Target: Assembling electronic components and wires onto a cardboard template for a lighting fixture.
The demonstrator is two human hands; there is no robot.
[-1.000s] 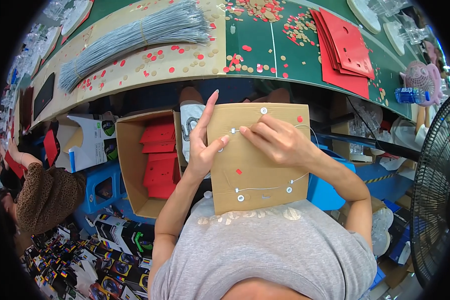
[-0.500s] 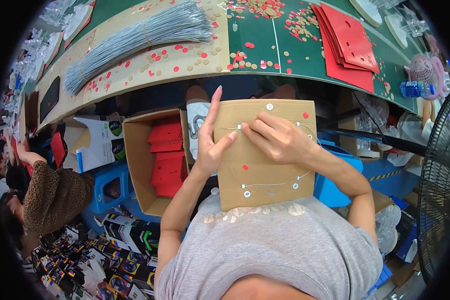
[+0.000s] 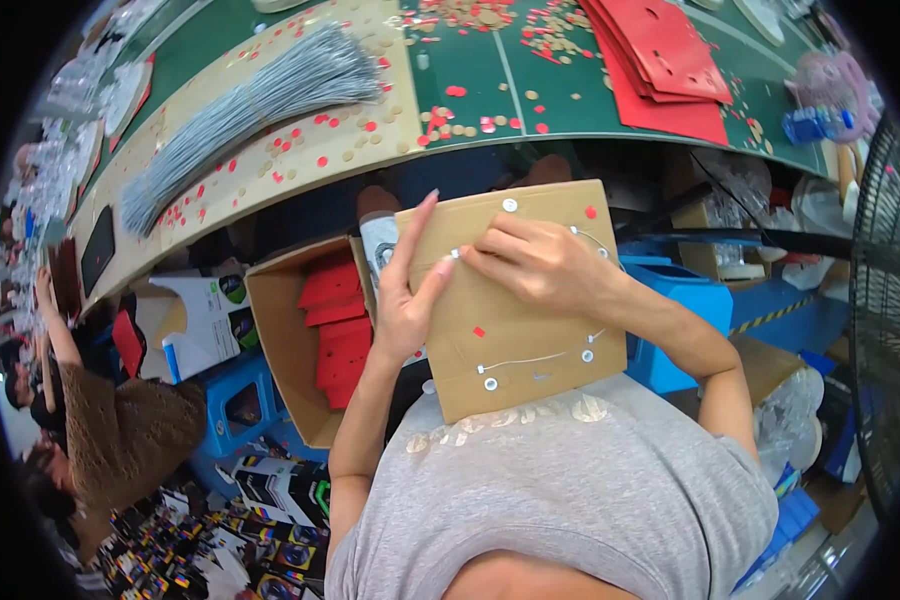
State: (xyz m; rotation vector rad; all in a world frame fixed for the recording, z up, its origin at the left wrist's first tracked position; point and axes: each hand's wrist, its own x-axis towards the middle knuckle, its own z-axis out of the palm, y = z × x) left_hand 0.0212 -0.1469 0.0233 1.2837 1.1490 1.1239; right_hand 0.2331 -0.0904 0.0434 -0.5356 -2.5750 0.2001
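Observation:
A flat brown cardboard panel (image 3: 530,325) rests tilted against my lap and shirt. Thin white cable ties (image 3: 520,360) and small white round washers (image 3: 490,384) are fixed through it. My left hand (image 3: 407,305) grips the panel's left edge, thumb on the front and index finger stretched up along the side. The fingertips of my right hand (image 3: 545,262) are pinched together at the small white head of a cable tie in the upper left of the panel, close to my left thumb. My right hand hides most of that tie.
On the table ahead lie a bundle of grey wire ties (image 3: 260,110), scattered red and tan discs, and stacked red sheets (image 3: 660,60). A carton (image 3: 270,340) of red pieces stands at left, near another person (image 3: 135,430). A black fan (image 3: 885,320) is at right.
The view has shifted slightly, and the panel tilts a little differently. My right fingers stay at the same cable tie head, and my left hand keeps the panel's edge.

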